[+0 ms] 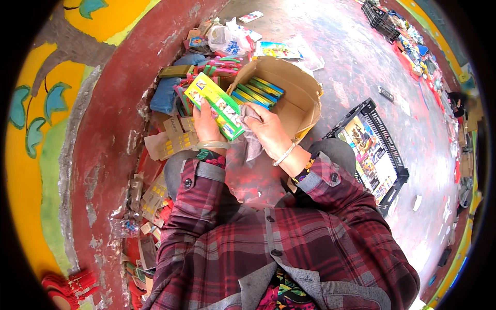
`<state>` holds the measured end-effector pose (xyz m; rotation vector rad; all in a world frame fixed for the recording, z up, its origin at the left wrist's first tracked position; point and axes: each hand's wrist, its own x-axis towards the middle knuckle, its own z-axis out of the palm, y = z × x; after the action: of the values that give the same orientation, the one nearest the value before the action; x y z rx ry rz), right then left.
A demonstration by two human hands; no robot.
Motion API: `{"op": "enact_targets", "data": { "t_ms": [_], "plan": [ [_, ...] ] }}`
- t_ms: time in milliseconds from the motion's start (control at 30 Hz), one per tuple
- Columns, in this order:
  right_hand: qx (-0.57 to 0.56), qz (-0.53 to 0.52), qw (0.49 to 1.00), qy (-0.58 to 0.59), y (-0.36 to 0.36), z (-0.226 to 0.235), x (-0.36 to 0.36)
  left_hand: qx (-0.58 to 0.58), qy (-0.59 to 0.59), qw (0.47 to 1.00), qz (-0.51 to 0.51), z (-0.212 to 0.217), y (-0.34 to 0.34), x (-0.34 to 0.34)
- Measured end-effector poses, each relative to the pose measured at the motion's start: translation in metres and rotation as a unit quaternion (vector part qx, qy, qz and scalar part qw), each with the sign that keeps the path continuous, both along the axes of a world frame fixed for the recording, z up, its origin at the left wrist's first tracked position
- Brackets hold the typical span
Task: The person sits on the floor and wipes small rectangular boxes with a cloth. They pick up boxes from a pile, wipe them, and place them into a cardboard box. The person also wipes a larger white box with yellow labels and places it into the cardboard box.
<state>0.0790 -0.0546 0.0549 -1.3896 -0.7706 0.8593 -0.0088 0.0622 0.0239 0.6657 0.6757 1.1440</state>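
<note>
My left hand [207,124] grips a flat green and yellow box [216,105] by its left edge, its printed face turned up. Bunched in my right hand [270,129] is a greyish-pink cloth [252,142], pressed against the box's right end. Just beyond stands an open cardboard carton [298,95]. Several slim yellow, blue and green boxes [260,92] lie stacked inside its left part. The fingers of my left hand are partly hidden beneath the box.
Along the red wall at left lie piled packets [219,67], a white plastic bag [230,39] and yellow-printed cards [178,144]. A black plastic crate [390,139] with printed sheets is at right. Another black crate [381,20] stands farther off beside scattered goods.
</note>
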Motion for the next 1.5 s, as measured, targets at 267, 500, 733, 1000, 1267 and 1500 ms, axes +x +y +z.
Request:
{"op": "enact_targets", "data": {
  "t_ms": [267, 500, 733, 1000, 1267, 1500],
  "plan": [
    [0.159, 0.032, 0.805, -0.571, -0.007, 0.03, -0.006, -0.053, -0.09, 0.992, -0.069, 0.014, -0.008, -0.001],
    [0.138, 0.036, 0.976, -0.162, -0.01, 0.039, 0.012, -0.118, -0.219, 0.955, -0.161, 0.003, 0.006, -0.015],
    [0.192, 0.179, 0.836, -0.482, -0.01, 0.027, 0.01, -0.11, -0.218, 0.924, -0.296, 0.035, -0.014, -0.008],
    [0.099, 0.076, 0.808, -0.576, 0.001, 0.028, 0.008, -0.1, -0.261, 0.9, -0.334, -0.011, -0.029, -0.015],
    [0.058, -0.074, 0.874, -0.478, 0.018, 0.012, 0.051, -0.174, -0.087, 0.892, -0.408, 0.013, -0.042, -0.002],
    [0.03, -0.193, 0.975, 0.102, 0.017, -0.005, 0.101, -0.136, -0.152, 0.87, -0.45, 0.027, -0.042, -0.008]
  ]
}}
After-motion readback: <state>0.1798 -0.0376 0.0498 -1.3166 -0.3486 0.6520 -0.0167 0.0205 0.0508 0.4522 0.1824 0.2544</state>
